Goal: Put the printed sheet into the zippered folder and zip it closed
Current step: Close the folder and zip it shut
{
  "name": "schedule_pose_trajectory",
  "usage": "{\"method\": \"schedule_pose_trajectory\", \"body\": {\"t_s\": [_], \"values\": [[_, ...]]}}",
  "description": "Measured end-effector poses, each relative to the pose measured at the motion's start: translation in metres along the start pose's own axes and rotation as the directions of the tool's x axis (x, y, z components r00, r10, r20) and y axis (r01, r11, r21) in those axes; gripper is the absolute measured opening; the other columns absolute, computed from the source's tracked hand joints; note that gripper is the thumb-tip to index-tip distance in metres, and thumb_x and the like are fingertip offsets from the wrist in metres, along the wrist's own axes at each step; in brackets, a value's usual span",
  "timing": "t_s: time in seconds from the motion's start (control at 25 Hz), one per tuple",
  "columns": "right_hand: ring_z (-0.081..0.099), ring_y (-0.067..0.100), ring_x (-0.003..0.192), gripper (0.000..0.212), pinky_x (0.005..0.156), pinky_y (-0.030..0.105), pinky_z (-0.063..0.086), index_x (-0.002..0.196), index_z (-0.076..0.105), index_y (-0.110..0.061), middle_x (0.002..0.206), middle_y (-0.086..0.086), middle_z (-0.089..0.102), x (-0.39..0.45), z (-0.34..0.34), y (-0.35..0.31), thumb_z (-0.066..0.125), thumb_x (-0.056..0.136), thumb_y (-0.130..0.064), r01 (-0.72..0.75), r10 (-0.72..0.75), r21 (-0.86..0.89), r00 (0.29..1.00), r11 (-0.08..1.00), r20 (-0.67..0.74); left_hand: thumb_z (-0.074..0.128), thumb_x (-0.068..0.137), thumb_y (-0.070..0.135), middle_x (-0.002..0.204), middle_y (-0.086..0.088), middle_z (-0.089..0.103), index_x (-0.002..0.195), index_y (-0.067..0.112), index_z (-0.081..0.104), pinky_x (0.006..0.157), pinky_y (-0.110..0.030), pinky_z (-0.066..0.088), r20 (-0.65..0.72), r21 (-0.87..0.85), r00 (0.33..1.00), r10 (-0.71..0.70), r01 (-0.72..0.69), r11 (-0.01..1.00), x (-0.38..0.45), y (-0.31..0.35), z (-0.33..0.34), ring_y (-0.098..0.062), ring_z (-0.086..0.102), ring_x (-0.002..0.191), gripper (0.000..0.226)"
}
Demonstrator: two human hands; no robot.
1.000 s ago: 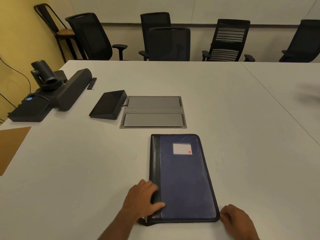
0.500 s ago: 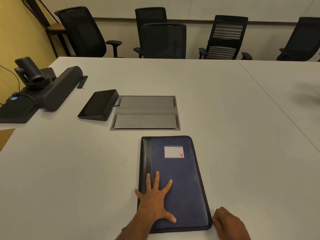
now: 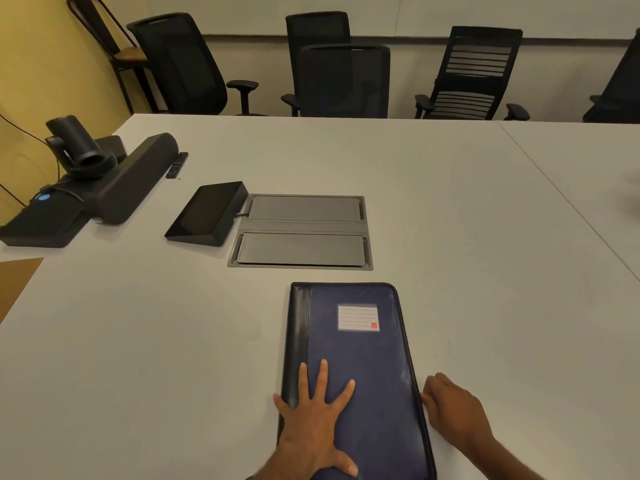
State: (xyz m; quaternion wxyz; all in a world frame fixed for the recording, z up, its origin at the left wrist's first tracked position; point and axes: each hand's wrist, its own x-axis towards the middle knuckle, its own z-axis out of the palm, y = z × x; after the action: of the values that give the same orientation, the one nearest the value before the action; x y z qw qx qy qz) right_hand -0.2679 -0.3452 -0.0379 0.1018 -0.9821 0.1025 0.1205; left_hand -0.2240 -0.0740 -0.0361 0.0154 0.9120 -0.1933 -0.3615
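A dark blue zippered folder (image 3: 367, 358) with a black spine and a white label lies closed on the white table (image 3: 138, 341), straight in front of me. My left hand (image 3: 311, 420) presses flat on its lower left part, fingers spread. My right hand (image 3: 450, 407) sits at the folder's right edge with its fingers curled against the zipper track, pinching there. The zipper pull itself is hidden under the fingers. No printed sheet shows anywhere.
Beyond the folder, a grey cable hatch (image 3: 301, 232) is set into the table, with a black wedge-shaped touch panel (image 3: 207, 213) beside it. A conference camera and sound bar (image 3: 104, 181) stand at the far left. Black office chairs (image 3: 343, 81) line the far side.
My left hand went from gripping the spine to lying flat on the cover. My right hand slid from the bottom right corner up along the right edge.
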Motion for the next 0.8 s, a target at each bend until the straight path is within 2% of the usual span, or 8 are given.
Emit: {"method": "schedule_pose_trajectory", "body": {"t_s": [0.28,0.4,0.52,0.64,0.72,0.8], "values": [[0.043,0.01,0.058,0.019,0.047,0.02,0.025,0.08,0.042,-0.029,0.081,-0.011,0.044,0.047,-0.014,-0.003,0.045,0.096,-0.037,0.034,-0.034,-0.035,0.999,0.999,0.008,0.054,0.074,0.079,0.158,0.006,-0.035,0.143,0.059,-0.018,0.11,-0.075,-0.004,0.005,-0.059,0.999,-0.041,0.042,0.997,0.005,0.004,-0.003,-0.033,-0.034,0.143,0.102],[0.042,0.01,0.058,0.017,0.046,0.016,0.022,0.082,0.047,-0.026,0.081,-0.011,0.044,0.056,-0.014,-0.003,0.045,0.096,-0.036,0.057,-0.057,-0.033,0.998,0.998,0.011,0.057,0.074,0.077,0.158,0.005,-0.036,0.143,0.059,-0.019,0.109,-0.077,-0.005,0.047,-0.067,0.998,-0.04,0.043,0.997,0.006,0.003,-0.004,-0.035,-0.036,0.142,0.104],[0.044,0.009,0.06,0.016,0.047,0.015,0.025,0.086,0.055,-0.023,0.081,-0.012,0.047,0.056,-0.009,0.004,0.046,0.096,-0.033,0.113,-0.113,-0.004,0.993,0.994,0.027,0.065,0.073,0.073,0.159,0.003,-0.034,0.141,0.058,-0.022,0.104,-0.08,-0.009,0.062,-0.002,0.997,-0.041,0.041,0.999,0.01,0.006,-0.008,-0.037,-0.036,0.142,0.112],[0.05,0.01,0.062,0.016,0.053,0.019,0.035,0.084,0.056,-0.023,0.08,-0.011,0.052,0.058,-0.009,0.013,0.05,0.094,-0.034,0.191,-0.192,0.041,0.981,0.981,0.032,0.065,0.059,0.083,0.162,-0.002,-0.026,0.144,0.05,-0.023,0.098,-0.081,-0.017,-0.039,0.043,0.999,0.028,-0.026,0.999,0.025,0.005,-0.028,-0.038,-0.031,0.144,0.126],[0.056,0.013,0.066,0.015,0.056,0.023,0.041,0.083,0.057,-0.023,0.081,-0.009,0.056,0.058,-0.009,0.016,0.052,0.092,-0.034,0.225,-0.227,0.056,0.974,0.973,0.031,0.061,0.051,0.09,0.163,-0.004,-0.022,0.148,0.044,-0.019,0.1,-0.081,-0.014,-0.14,0.036,0.989,0.05,-0.045,0.998,0.043,0.004,-0.056,-0.04,-0.028,0.145,0.134],[0.058,0.013,0.068,0.014,0.057,0.025,0.043,0.082,0.057,-0.023,0.081,-0.009,0.058,0.059,-0.009,0.017,0.053,0.091,-0.034,0.24,-0.242,0.068,0.97,0.968,0.026,0.063,0.051,0.089,0.164,-0.004,-0.019,0.152,0.039,-0.013,0.105,-0.08,-0.008,-0.215,-0.012,0.975,0.048,-0.052,0.999,0.066,0.005,-0.09,-0.039,-0.026,0.146,0.135]]}}
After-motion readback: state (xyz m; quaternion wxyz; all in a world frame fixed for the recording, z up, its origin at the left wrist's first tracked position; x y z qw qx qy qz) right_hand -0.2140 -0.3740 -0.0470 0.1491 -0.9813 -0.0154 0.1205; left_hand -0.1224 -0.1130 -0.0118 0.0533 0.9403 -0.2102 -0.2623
